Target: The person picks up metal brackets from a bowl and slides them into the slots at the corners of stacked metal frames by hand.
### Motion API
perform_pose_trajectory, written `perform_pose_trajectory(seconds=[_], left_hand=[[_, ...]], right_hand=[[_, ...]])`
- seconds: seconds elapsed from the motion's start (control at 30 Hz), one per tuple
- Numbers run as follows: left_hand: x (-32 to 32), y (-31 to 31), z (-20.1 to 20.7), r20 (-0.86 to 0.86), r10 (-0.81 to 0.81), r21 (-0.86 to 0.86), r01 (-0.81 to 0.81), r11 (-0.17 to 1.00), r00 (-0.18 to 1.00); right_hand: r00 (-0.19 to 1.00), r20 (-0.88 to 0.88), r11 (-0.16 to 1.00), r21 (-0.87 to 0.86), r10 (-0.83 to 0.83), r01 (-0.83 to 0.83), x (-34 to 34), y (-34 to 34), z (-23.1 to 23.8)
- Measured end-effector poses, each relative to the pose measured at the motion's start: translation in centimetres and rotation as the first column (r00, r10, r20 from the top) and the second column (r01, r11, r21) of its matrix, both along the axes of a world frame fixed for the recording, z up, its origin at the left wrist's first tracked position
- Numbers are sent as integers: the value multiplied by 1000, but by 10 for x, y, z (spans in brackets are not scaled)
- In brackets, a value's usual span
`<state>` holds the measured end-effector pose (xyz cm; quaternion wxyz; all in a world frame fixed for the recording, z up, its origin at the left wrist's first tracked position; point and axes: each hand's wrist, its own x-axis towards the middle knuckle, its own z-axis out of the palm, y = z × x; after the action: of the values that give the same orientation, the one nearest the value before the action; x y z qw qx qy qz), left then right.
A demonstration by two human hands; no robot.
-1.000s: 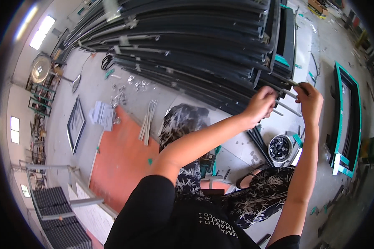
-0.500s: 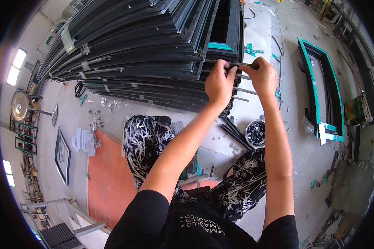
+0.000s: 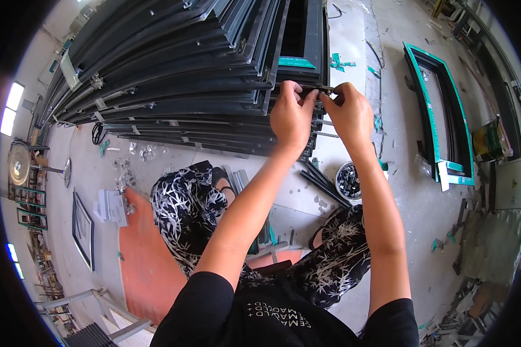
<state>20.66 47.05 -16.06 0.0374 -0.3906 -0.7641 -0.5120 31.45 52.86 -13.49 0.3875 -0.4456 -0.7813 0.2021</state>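
Note:
My left hand [image 3: 291,120] and my right hand [image 3: 351,115] meet at the near right end of a large stack of dark metal frames [image 3: 173,75]. The fingers of both are pinched closed, the fingertips almost touching. Between the right thumb and forefinger is a thin dark strip [image 3: 329,89], lying level with the frame edges. The left thumb and fingertips press together beside the strip's left end; what they grip is hidden. Thin rods [image 3: 327,135] jut out from the stack just below my hands.
On the floor a round tub of small dark pieces [image 3: 348,180] stands by my right forearm, beside dark bars [image 3: 325,184]. A green-taped frame [image 3: 429,115] lies to the right. At left are a red board [image 3: 147,254], white sheets [image 3: 111,207] and a slim frame [image 3: 83,231].
The whole view has shifted slightly, the stack and tub now further left. My right hand has come a little closer to my left, still pinching the strip. My left knee has swung outward.

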Motion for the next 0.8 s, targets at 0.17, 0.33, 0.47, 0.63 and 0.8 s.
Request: perform_pose_trajectory(seconds=[0.17, 0.33, 0.47, 0.63, 0.8], left_hand=[[11, 4, -1, 49, 73, 3, -73, 997, 996], [13, 3, -5, 119, 149, 77, -159, 984, 982], [-23, -11, -16, 216, 144, 162, -181, 970, 966], [-129, -44, -40, 236, 209, 404, -291, 867, 949], [-252, -94, -18, 643, -124, 602, -398, 692, 756]], right_hand=[[997, 63, 997, 68, -31, 27, -2, -16, -3], [999, 21, 991, 130, 33, -35, -9, -27, 7], [997, -59, 987, 157, 53, -44, -7, -31, 7], [994, -91, 990, 131, 65, -53, 8, -31, 4], [990, -87, 987, 120, 114, -103, 16, -43, 2]])
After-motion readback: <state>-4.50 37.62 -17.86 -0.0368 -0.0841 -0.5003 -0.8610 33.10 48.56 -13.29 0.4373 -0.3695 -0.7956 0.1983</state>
